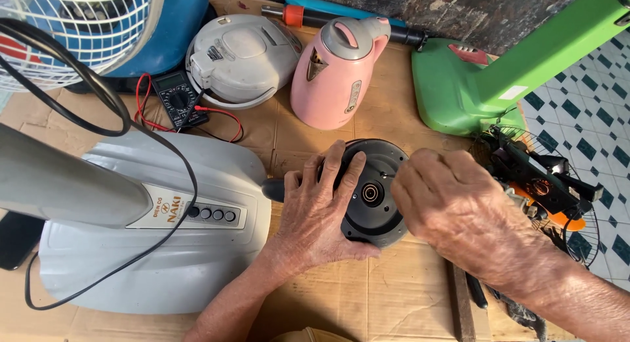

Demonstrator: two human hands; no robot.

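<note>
— Left hand (321,214) spread over the near-left edge of the round black plastic kettle base (373,192), fingers curled onto its rim, gripping it flat against the brown cardboard sheet (394,296) covering the tabletop?

— Yes. Right hand (453,207) closed at the base's right edge, fingertips pinched near the centre; whatever sits between them hidden, so impossible to tell what is held.

— Location of the base?

— Middle of the cardboard, just in front of the pink plastic electric kettle (338,73), between the large grey fan base with a row of buttons (164,217) and the black wire fan guard (545,191).

— Advice for working on it well?

— Probably best to hold the rim firmly down with the left, preventing spin, and bring the right in squarely over the orange ring connector (370,193). Worth minding the black power cord (111,112) looping nearby and the black multimeter with red leads (177,99) further back.
</note>
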